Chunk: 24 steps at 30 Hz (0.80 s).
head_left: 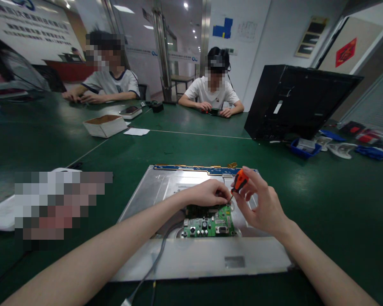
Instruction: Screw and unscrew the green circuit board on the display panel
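Observation:
A silver metal display panel (147, 191) lies flat on the green table, with a green circuit board (210, 225) on its middle. My right hand (258, 202) grips an orange and black screwdriver (240, 180), tilted so that its tip points down at the board's upper right corner. Beside that tip, my left hand (210, 193) is closed with its fingertips at the board's top edge; whatever they hold is hidden. A blue circuit strip (191, 169) runs along the panel's far edge. A grey cable (159, 255) hangs from the board's left side over the near edge.
On the green table (185, 148) stand a white box (105, 126) at the back left and a large black monitor casing (293, 102) at the right. A blue tray (305, 148) sits by the casing. Two people sit across the table; a blurred-out object lies at the left.

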{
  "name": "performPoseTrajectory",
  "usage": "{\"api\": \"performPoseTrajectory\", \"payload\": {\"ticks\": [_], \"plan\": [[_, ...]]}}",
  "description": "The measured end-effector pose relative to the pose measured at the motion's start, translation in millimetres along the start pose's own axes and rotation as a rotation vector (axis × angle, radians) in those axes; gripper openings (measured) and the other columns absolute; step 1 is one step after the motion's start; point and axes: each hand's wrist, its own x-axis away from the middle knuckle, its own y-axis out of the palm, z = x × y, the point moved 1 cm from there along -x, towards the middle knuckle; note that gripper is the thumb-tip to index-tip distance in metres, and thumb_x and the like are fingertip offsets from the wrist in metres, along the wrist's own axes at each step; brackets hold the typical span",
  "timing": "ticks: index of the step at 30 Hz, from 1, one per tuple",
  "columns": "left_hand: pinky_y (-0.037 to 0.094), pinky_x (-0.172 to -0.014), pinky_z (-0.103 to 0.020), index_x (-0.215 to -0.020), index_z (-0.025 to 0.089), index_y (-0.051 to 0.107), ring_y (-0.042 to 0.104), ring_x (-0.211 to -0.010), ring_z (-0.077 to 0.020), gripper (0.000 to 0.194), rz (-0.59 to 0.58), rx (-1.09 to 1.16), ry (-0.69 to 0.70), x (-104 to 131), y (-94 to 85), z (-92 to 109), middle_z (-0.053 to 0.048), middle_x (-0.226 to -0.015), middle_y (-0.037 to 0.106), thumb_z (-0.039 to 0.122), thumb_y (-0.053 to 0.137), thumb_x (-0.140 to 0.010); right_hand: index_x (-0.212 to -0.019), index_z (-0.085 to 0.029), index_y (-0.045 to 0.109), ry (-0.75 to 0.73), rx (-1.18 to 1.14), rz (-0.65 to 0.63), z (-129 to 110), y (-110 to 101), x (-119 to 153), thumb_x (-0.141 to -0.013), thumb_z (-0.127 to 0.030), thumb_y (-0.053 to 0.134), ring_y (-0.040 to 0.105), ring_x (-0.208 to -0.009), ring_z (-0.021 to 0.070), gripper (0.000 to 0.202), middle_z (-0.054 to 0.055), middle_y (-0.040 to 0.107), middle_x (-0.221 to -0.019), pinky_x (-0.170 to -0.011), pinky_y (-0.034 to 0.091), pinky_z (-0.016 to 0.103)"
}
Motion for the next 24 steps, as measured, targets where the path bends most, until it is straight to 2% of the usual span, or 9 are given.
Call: {"api": "performPoseTrajectory", "payload": {"ticks": [10, 20, 24], "plan": [[0.037, -0.059, -0.019, -0.069, 0.012, 0.065, 0.048, -0.058, -0.0090, 0.012, 0.015, 0.005, -0.026, 0.6, -1.2, 2.4, 0.004, -0.062, 0.056, 0.007, 0.061, -0.080, -0.150, -0.026, 0.018, -0.034, 0.050, 0.021, 1.6, -0.6, -3.1, -0.090, -0.018, 0.055, 0.058, -0.050, 0.0115, 0.071, -0.003, 0.062, -0.073, -0.044, 0.048, 0.022], [0.036, -0.058, -0.019, -0.074, 0.012, 0.066, 0.047, -0.058, -0.0090, 0.010, -0.002, 0.023, 0.000, 0.2, -1.0, 2.3, 0.004, -0.062, 0.055, 0.005, 0.060, -0.079, -0.151, -0.026, 0.017, -0.012, 0.009, 0.000, 0.0, -0.4, -2.6, -0.090, -0.015, 0.052, 0.061, -0.055, 0.0122, 0.072, 0.000, 0.065, -0.080, -0.048, 0.050, 0.024], [0.037, -0.059, -0.019, -0.075, 0.012, 0.067, 0.049, -0.059, -0.0096, 0.010, 0.005, 0.011, -0.012, 0.7, -1.0, 2.2, 0.004, -0.063, 0.057, 0.006, 0.060, -0.079, -0.151, -0.026, 0.017, -0.011, 0.024, 0.011, 0.8, 0.2, -2.1, -0.090, -0.016, 0.053, 0.060, -0.052, 0.0120, 0.072, -0.001, 0.064, -0.076, -0.046, 0.049, 0.024]]}}
